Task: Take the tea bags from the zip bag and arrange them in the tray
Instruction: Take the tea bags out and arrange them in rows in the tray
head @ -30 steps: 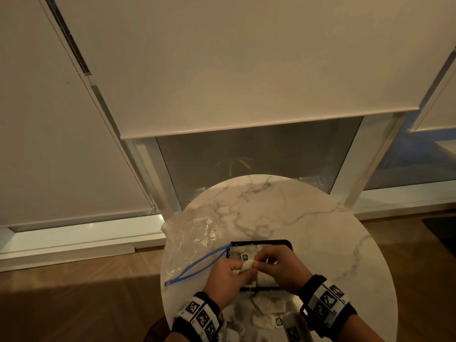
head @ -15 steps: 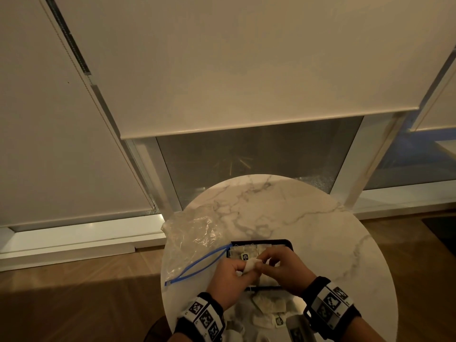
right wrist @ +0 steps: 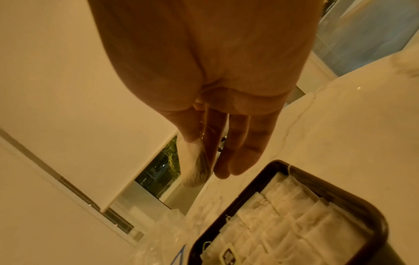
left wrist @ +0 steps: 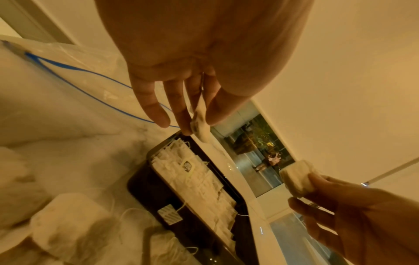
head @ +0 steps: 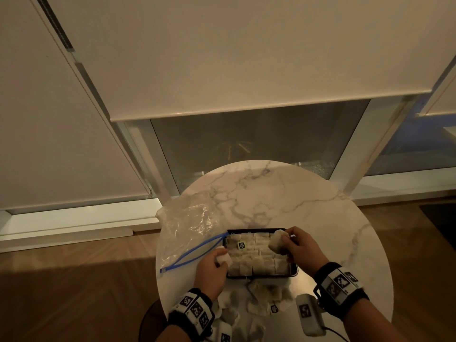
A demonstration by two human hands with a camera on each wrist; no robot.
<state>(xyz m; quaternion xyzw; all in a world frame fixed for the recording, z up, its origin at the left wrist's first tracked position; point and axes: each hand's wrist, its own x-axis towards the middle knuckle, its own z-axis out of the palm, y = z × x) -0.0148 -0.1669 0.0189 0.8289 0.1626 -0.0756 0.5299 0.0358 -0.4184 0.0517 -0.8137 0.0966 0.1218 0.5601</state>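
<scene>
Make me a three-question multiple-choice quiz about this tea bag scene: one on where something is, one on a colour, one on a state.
1. Where does the zip bag lie?
A. left of the tray
B. inside the tray
C. on the floor

2. What colour is the bag's zip strip?
A. red
B. blue
C. green

3. What are the hands doing?
A. both idle
B. only one holds something
C. each holds a tea bag

Answers: 1 A, it lies beside the tray on the table. 2 B, blue strip. 3 C, the left hand and right hand each pinch one.
</scene>
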